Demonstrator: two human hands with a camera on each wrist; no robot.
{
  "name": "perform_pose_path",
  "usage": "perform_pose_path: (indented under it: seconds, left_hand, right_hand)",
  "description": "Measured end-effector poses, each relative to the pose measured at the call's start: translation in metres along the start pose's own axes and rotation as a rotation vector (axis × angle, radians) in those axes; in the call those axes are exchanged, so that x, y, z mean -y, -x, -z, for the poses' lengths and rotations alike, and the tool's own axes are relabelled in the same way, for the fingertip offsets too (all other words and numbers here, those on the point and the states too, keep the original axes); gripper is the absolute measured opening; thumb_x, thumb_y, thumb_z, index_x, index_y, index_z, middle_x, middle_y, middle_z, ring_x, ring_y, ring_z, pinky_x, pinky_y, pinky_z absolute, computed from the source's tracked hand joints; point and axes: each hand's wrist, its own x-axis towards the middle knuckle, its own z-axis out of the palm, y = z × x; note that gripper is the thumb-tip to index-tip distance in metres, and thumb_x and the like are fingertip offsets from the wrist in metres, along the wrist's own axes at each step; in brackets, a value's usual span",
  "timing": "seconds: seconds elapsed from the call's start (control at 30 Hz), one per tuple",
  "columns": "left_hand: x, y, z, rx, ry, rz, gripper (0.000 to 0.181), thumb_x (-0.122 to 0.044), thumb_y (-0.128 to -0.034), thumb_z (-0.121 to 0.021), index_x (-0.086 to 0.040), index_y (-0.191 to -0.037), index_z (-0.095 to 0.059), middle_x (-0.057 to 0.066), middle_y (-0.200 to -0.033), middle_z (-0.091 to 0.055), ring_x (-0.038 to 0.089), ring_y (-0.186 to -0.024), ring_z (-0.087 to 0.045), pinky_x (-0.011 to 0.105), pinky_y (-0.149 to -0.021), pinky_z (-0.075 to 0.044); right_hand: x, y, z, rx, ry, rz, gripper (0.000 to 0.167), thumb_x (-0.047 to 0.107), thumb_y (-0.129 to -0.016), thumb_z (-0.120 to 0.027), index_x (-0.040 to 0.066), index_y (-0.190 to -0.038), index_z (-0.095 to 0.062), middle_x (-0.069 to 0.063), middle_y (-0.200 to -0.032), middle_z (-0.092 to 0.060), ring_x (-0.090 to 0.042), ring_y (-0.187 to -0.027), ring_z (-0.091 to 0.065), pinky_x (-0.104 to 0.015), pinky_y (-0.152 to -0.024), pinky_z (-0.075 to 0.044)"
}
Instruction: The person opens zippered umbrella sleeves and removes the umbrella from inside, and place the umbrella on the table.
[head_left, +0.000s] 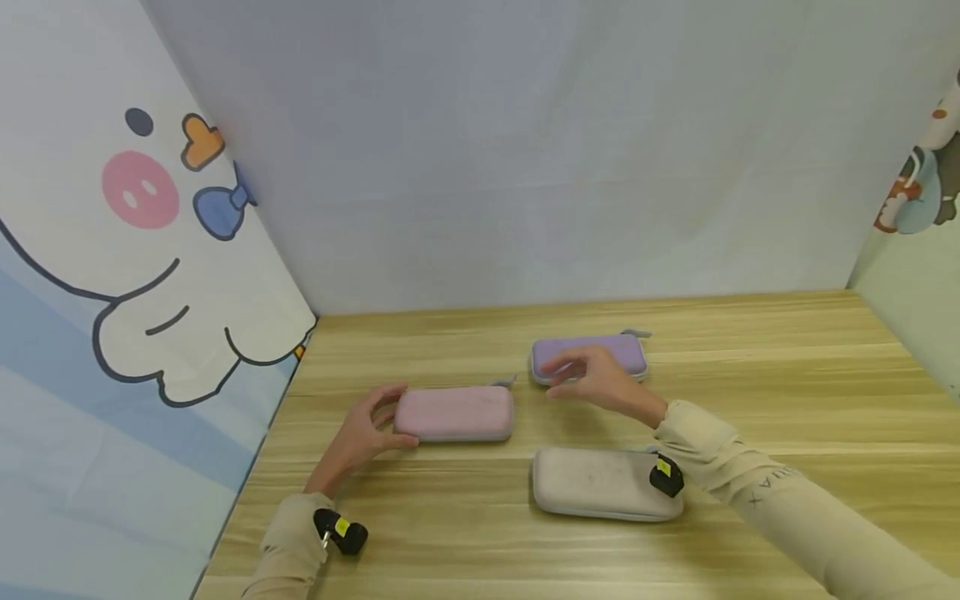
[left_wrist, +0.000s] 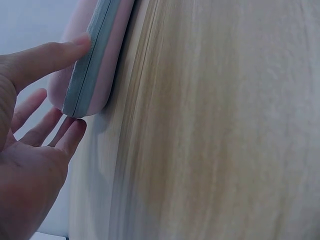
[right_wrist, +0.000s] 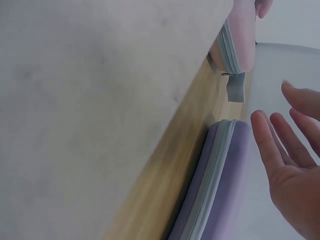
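Apparently for steadiness, the left hand (head_left: 360,433) pinched the pink oblong zip case (head_left: 454,413) towards the worktop's (head_left: 450,533) left edge; the right hand (head_left: 598,379), fingers apart, hung over the purple oblong zip case (head_left: 547,353).

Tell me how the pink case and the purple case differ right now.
The pink case is pale pink; the purple case is lavender.
The purple case sits farther back and right of the pink case.
The left hand spans the pink case's left end, thumb touching it; the right hand is near the purple case without visible contact.
Both are rounded, look closed and lie flat on the wooden table.
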Motion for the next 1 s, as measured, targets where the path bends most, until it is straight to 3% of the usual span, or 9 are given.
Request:
perform_pose_path:
  seconds: [0.2,0.5,1.0]
  left_hand:
    - [0.001,-0.002,0.000,0.000,0.037,-0.012,0.086,0.008,-0.0621,-0.084,0.008,-0.136,-0.039,0.026,-0.140,-0.037,0.037,-0.130,-0.036,0.037,-0.105,-0.034]
    - [0.004,-0.004,0.002,0.034,0.054,0.033,0.087,0.005,-0.0618,-0.085,0.004,-0.136,-0.040,0.020,-0.141,-0.037,0.037,-0.129,-0.038,0.038,-0.104,-0.035]
    - [0.008,-0.006,0.005,0.035,0.098,0.068,0.084,0.002,-0.0608,-0.086,-0.004,-0.135,-0.046,0.016,-0.138,-0.043,0.033,-0.125,-0.046,0.031,-0.094,-0.045]
  right_hand:
    - [-0.005,-0.006,-0.009,-0.005,0.027,0.017,0.034,-0.001,-0.075,-0.076,-0.011,-0.105,-0.065,-0.025,-0.102,-0.066,-0.035,-0.090,-0.066,-0.027,-0.075,-0.053]
    - [-0.005,-0.016,-0.023,0.015,-0.015,0.004,0.033,-0.002,-0.077,-0.075,-0.013,-0.106,-0.064,-0.027,-0.103,-0.065,-0.033,-0.089,-0.067,-0.032,-0.076,-0.054]
    - [-0.006,-0.038,-0.032,0.104,0.048,-0.072,0.028,0.003,-0.078,-0.075,-0.007,-0.103,-0.068,-0.018,-0.101,-0.068,-0.026,-0.090,-0.067,-0.031,-0.078,-0.053]
